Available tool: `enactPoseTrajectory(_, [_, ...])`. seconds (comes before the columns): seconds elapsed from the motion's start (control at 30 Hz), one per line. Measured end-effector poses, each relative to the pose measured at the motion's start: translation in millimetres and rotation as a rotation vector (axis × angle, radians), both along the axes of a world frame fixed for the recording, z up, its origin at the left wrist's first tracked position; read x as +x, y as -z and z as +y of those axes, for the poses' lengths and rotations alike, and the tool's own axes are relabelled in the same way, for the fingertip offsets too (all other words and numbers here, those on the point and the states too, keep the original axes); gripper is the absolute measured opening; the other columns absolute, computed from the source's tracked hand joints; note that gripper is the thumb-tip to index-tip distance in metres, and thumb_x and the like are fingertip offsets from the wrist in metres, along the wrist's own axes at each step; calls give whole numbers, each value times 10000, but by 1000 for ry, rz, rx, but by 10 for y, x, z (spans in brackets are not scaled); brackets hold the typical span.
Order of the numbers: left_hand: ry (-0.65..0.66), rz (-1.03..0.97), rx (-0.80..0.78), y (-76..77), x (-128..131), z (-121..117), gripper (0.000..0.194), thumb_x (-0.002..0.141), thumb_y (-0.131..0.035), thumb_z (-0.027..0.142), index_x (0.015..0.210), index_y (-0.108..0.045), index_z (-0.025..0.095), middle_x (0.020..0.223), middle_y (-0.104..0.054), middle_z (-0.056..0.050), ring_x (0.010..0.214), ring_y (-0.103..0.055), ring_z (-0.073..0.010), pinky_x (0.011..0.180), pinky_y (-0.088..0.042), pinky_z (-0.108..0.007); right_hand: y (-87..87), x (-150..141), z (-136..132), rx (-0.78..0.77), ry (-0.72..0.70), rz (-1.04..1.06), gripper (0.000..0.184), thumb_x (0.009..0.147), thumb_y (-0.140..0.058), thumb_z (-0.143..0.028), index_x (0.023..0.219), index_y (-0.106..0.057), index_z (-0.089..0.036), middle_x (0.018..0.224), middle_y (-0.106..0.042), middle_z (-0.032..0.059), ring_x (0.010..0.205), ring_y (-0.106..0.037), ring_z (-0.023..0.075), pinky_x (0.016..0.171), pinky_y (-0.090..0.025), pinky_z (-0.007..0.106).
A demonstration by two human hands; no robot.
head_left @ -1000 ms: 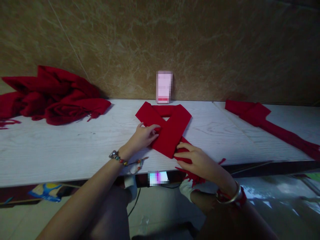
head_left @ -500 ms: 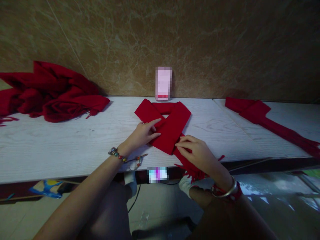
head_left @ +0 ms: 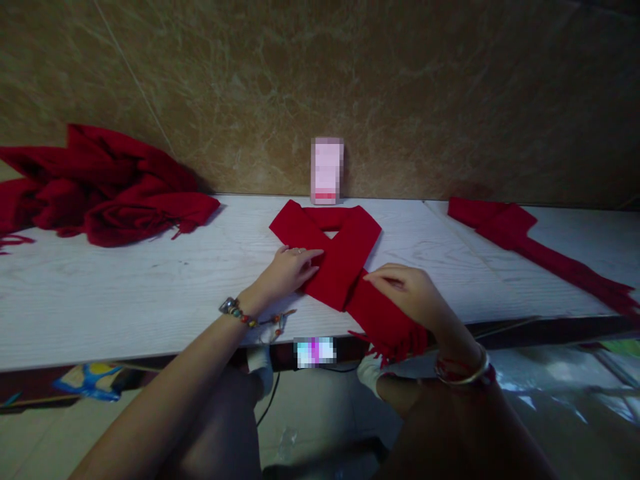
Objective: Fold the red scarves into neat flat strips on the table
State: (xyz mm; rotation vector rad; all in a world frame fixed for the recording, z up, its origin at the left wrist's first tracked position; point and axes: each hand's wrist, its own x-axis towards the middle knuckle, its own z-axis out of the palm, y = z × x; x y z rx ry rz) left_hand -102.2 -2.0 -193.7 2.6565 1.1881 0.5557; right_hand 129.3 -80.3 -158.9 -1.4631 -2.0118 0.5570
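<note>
A red scarf (head_left: 340, 260) lies crossed over itself in the middle of the white wood-grain table, its upper part looped. One fringed end slants down to the right over the table's front edge. On the left side of the crossing rests my left hand (head_left: 291, 268), index finger and thumb stretched out and apart, pressing on the cloth. My right hand (head_left: 404, 290) pinches the upper edge of the slanting tail between thumb and fingertips, just right of the crossing. Its curled fingers are partly hidden.
A heap of red scarves (head_left: 115, 193) lies at the left. Another red scarf (head_left: 520, 233), folded, stretches along the right. A phone (head_left: 327, 170) leans on the brown marbled wall. A lit screen (head_left: 315, 351) sits below the white table's (head_left: 150, 293) front edge.
My right hand has moved a little right and outward along the scarf's tail, which now lies more spread out. The left hand's fingers have drawn slightly together and stay on the scarf.
</note>
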Motion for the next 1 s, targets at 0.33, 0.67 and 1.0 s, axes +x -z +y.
enactPoseTrajectory(0.33, [233,228,-14,10,16,-177,802,782,-578,613,1441,-319,238,1537,-215,-172,1408,-186,-359,1097,-198,-581,285,-11,87,22,196,-235,341,760,-636,-240,1097,-654,-191,996,-681,112,965,-625,247,880,-481,423])
enactPoseTrajectory(0.67, [99,244,-14,-95,-121,-16,651,858,-479,584,1431,-333,312,1538,-244,-125,1404,-202,-362,1077,-207,-607,309,64,99,2,98,-397,361,806,-606,-247,1142,-627,-116,1053,-639,156,1008,-594,267,905,-470,427])
enactPoseTrajectory(1.0, [16,140,-269,-10,-43,-46,612,937,-272,314,1503,-49,248,1563,-188,-83,1430,-122,-323,1112,-119,-591,375,158,97,-67,60,-440,421,789,-641,-349,1183,-616,-202,1158,-591,133,1093,-552,294,938,-459,453])
